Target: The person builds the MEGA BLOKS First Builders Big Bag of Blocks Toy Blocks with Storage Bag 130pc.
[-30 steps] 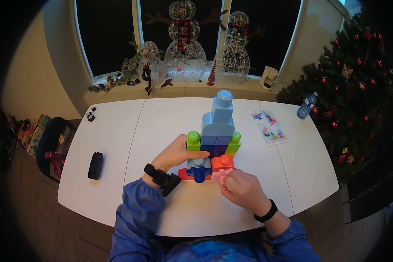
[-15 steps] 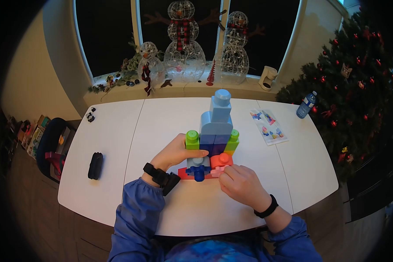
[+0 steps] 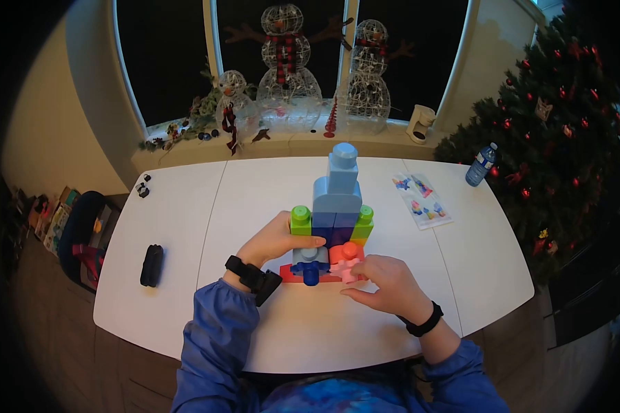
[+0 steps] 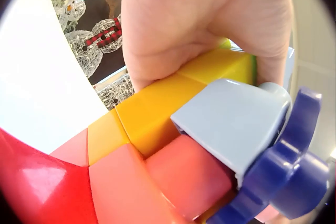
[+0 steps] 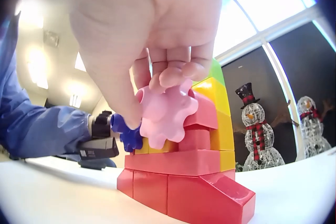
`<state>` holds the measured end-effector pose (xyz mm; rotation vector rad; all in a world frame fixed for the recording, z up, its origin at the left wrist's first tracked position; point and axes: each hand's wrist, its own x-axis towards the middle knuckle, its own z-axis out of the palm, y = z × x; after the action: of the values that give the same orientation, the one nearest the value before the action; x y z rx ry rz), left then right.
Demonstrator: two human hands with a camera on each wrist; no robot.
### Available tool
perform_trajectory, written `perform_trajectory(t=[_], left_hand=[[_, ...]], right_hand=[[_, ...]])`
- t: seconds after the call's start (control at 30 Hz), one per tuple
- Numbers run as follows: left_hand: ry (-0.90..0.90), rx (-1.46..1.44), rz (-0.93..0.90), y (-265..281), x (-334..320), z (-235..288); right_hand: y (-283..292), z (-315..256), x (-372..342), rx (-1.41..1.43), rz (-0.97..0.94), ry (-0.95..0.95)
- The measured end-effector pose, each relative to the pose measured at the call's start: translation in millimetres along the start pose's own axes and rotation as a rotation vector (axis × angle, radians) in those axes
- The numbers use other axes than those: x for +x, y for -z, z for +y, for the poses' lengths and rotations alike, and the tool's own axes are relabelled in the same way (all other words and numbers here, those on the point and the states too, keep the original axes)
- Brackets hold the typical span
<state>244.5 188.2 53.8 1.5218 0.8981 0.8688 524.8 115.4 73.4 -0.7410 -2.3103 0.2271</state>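
A tower of toy building blocks (image 3: 337,202) stands upright on the table, light blue on top, dark blue, green and yellow lower down, with a red base (image 5: 152,191). My left hand (image 3: 277,239) grips its left side, thumb across the front above a grey block (image 4: 231,111). A dark blue gear (image 4: 273,174) sticks out from that grey block. Beside it, a pink gear (image 5: 167,113) sits at the front of a coral block (image 3: 347,252). My right hand (image 3: 387,283) is at the pink gear, fingertips by its upper edge and thumb spread away.
A printed sheet (image 3: 424,201) and a water bottle (image 3: 481,165) are on the right of the white table (image 3: 186,296). On the left lie a black case (image 3: 152,266) and small dark items (image 3: 142,186). Wire snowmen (image 3: 282,69) line the windowsill; a decorated tree (image 3: 530,151) stands right.
My right hand has loosened from the pink gear, its thumb moving away toward me, and the gear shows more. My left hand keeps its grip on the tower.
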Motion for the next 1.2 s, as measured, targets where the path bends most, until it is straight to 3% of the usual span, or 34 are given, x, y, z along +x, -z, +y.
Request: perform_trajectory(t=[0.13, 0.2, 0.33, 0.43, 0.63, 0.9, 1.07, 1.2], left_hand=[[0.015, 0.029, -0.007, 4, -5, -3], [-0.070, 0.000, 0.012, 7, -15, -6], [-0.117, 0.221, 0.029, 1, -51, 11], [-0.036, 0.252, 0.104, -10, -66, 11], [-0.038, 0.181, 0.139, -20, -63, -1], [-0.049, 0.294, 0.161, -23, -67, 4], [-0.307, 0.329, 0.475, -12, -124, 28], [-0.532, 0.312, 0.992, -1, -200, 43]], right_hand=[[12, 29, -8, 0.143, 0.158, -0.237], [16, 40, -3, 0.224, 0.094, -0.258], [10, 55, 0, 0.413, -0.096, -0.322], [8, 46, 12, 0.505, -0.146, -0.260], [12, 45, 13, 0.395, -0.247, -0.297], [4, 54, 7, 0.391, -0.207, -0.266], [58, 32, -21, 0.374, 0.075, -0.321], [130, 20, -70, 0.246, 0.517, -0.332]])
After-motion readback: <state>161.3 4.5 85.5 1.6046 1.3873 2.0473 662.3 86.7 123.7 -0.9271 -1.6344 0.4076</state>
